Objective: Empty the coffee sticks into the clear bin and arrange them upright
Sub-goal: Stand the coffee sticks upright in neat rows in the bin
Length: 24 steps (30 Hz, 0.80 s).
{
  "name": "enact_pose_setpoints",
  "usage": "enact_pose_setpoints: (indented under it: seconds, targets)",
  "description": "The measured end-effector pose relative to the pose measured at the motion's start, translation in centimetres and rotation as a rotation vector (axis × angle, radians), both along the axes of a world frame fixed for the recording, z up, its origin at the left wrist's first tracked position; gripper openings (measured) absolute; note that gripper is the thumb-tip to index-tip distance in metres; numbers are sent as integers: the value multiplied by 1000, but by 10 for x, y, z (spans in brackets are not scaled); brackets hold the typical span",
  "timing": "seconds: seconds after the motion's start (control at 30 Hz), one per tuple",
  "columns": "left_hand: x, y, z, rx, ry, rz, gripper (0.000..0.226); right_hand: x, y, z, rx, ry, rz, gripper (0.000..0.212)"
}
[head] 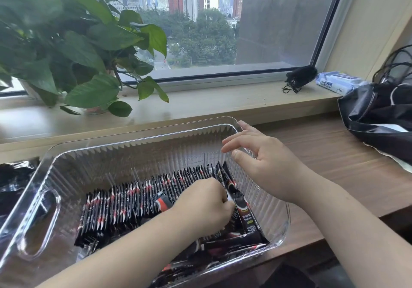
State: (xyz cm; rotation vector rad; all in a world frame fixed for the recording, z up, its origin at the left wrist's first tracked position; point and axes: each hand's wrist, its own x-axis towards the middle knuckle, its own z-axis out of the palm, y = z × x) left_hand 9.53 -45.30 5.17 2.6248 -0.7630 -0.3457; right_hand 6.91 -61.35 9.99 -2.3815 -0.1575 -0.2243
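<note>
- The clear plastic bin (138,132), ribbed along its walls with an oval handle cut-out in its left end, sat on the brown wooden desk (334,154) just in front of the pale window sill (200,100).
- Inside it, slim black coffee sticks (133,198) with red and white markings stood on end in one long, tight row running from the left part of the bin towards its far right corner.
- Several of the upright ones at the right end leaned, their printed faces turned towards me.
- More sticks (223,245) lay flat and jumbled on the bin's floor along the near wall.
- The left hand (200,203) was down in the bin at the right end of the row, its fingers curled and gripping the sticks there.
- The right hand (263,160) was at the bin's right wall, fingers loosely spread and holding nothing; I could not tell whether it touched the rim.
- A leafy green potted plant (66,42) stood on the sill to the left.
- A glossy black bag (379,113) lay on the desk at the right, with a blue-and-white pack of wipes (334,82) on the sill behind it.
</note>
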Motion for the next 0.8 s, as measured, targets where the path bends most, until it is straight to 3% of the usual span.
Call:
enact_pose_setpoints:
  seconds: [0.13, 0.3, 0.47, 0.8]
  targets:
    - [-12, -11, -2, -74, -29, 73, 51, 0, -1, -1, -6, -8, -4, 23]
    - [-17, -20, -7, -229, -55, 187, 36, 0, 0, 0, -4, -7, -11, 23]
    - [-16, -21, -5, -334, 38, 276, 43, 1, 0, -1, -3, -8, -6, 24]
    - [12, -4, 11, -551, 276, 467, 23, 1, -1, -1, 7, -10, -6, 24]
